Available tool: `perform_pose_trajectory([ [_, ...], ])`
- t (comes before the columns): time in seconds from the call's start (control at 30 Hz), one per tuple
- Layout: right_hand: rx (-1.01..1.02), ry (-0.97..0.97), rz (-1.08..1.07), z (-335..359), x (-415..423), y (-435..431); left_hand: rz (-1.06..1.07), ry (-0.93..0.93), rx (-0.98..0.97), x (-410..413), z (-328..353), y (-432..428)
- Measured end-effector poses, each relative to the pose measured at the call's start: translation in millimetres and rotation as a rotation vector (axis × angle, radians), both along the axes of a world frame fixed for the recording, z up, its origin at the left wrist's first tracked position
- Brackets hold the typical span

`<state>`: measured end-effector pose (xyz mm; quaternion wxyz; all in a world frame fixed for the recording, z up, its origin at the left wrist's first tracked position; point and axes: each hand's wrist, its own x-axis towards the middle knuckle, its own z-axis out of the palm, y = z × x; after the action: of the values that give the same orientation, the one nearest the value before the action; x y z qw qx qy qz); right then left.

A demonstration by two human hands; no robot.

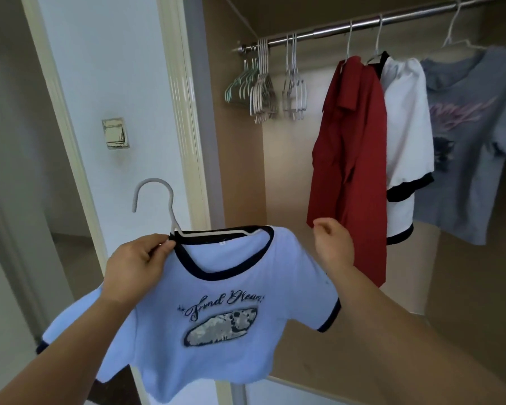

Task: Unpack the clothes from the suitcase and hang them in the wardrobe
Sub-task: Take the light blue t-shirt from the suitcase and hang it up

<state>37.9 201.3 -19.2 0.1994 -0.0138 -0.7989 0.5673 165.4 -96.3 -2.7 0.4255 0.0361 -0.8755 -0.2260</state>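
- Head view: blue T-shirt point(231, 340), on white hanger point(154, 194), is held well below the rail point(406, 20).
- Collar is pinched by left hand point(135, 264) fingers; right hand point(332, 244) is curled, grip cannot be told.
- Judged soft and light; best gripped at the stiff hanger neck.

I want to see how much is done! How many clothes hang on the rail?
3: a red shirt on the left, a white top with black trim in the middle, a grey printed T-shirt on the right. More may hang past the picture's right edge.
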Motion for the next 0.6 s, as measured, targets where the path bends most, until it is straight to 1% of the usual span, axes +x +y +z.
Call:
perform_pose_trajectory([
  [0.03,0.142,0.026,0.091,4,-2,1,-0.015,-0.004,0.044,0,0,1],
  [0.1,0.299,0.072,0.296,12,-3,-4,-0.056,-0.017,0.133,0,1,2],
  [0.13,0.353,0.092,0.353,16,-2,-7,-0.080,-0.027,0.177,-1,1,3],
  [0.23,0.460,0.119,0.399,25,0,-12,-0.137,-0.058,0.249,-2,2,5],
  [0.33,0.570,0.103,0.527,36,10,-18,-0.203,-0.080,0.259,-2,3,5],
  [0.47,0.671,0.113,0.660,46,30,-40,-0.250,-0.122,0.163,-7,3,20],
  [0.6,0.625,0.127,0.693,43,37,-53,-0.281,-0.138,0.135,-16,-1,29],
])
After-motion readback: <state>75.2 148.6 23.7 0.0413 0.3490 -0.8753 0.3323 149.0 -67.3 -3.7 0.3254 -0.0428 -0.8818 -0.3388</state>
